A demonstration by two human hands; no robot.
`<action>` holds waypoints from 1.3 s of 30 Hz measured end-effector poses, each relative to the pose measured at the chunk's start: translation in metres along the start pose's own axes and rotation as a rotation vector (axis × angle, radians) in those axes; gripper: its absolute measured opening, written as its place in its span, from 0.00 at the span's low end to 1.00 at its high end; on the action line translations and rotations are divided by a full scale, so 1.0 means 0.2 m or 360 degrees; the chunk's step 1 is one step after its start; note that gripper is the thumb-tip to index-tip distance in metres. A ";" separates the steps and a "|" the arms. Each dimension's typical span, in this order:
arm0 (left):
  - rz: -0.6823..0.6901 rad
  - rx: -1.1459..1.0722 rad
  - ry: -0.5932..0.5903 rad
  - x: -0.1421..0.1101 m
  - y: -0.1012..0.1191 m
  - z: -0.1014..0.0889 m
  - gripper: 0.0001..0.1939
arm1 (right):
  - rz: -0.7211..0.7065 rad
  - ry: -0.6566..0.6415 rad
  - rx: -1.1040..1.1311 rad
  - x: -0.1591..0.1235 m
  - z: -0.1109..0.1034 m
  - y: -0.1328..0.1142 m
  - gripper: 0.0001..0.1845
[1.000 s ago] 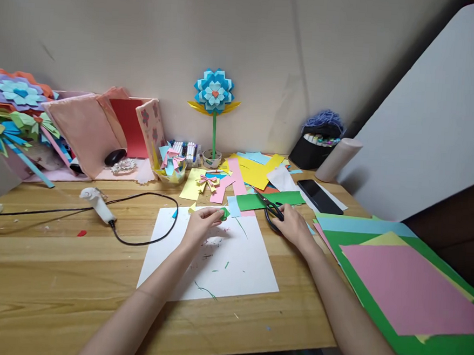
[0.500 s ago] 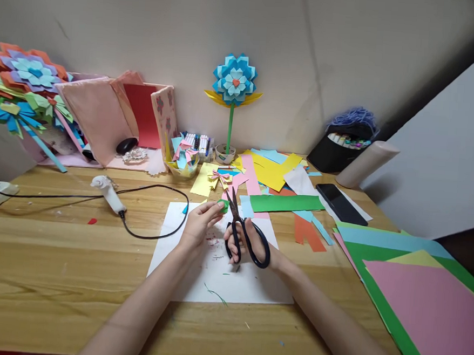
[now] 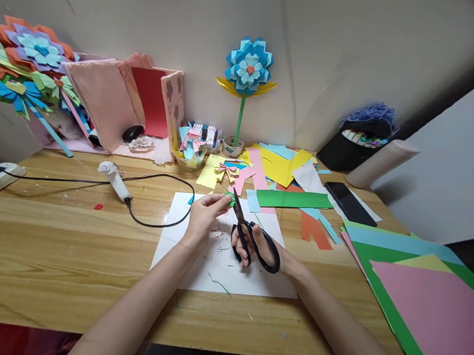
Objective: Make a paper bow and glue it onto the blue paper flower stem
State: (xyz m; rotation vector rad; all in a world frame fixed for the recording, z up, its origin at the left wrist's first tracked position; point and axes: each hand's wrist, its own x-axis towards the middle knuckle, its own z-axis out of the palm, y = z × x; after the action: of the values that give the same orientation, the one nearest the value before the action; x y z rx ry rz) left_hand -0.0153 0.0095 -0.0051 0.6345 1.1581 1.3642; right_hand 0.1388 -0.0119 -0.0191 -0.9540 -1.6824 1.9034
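Pinched in the fingers of my left hand (image 3: 205, 216) is a small piece of green paper (image 3: 229, 197). My right hand (image 3: 256, 245) grips black-handled scissors (image 3: 240, 216), thumb and fingers through the loops. The blades point up and away, nearly closed, at the right edge of the green piece. Below both hands lies a white sheet (image 3: 197, 275) with thin green slivers and red marks on it. A long green strip (image 3: 294, 199) lies just beyond the scissors, to the right.
A glue gun (image 3: 115, 181) with a black cord lies left. A blue paper flower (image 3: 249, 67) stands at the back. Coloured scraps (image 3: 274, 166), a phone (image 3: 351, 203) and a stack of coloured paper (image 3: 426, 315) are on the right. A pink box (image 3: 92, 100) stands back left.
The scissors blades have come closer together, at the green piece's edge. A thin green sliver now lies on the white sheet right of the scissors. The whole view has shifted slightly.
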 end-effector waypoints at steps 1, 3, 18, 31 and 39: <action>0.0004 0.0001 0.0011 0.00 0.00 0.00 0.14 | 0.0001 0.0009 -0.0017 0.00 0.00 0.00 0.41; 0.0006 0.0005 0.0034 0.00 0.00 0.00 0.14 | -0.0006 0.0022 -0.0043 -0.01 0.00 0.00 0.40; -0.0036 -0.0007 -0.0004 0.01 0.00 0.00 0.13 | 0.0006 0.0195 -0.0215 -0.03 0.02 0.03 0.32; -0.0137 -0.0062 -0.0035 0.02 0.00 -0.01 0.12 | 0.0069 0.0397 -0.0330 -0.02 0.02 0.01 0.24; -0.0193 -0.0081 -0.0107 0.05 -0.02 -0.03 0.12 | 0.0137 0.0493 -0.0264 -0.03 0.03 0.02 0.25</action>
State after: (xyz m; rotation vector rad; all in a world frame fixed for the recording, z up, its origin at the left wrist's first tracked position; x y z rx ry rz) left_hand -0.0216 0.0156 -0.0134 0.5610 1.0872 1.2564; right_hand 0.1387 -0.0205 -0.0219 -1.3294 -1.6519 1.5849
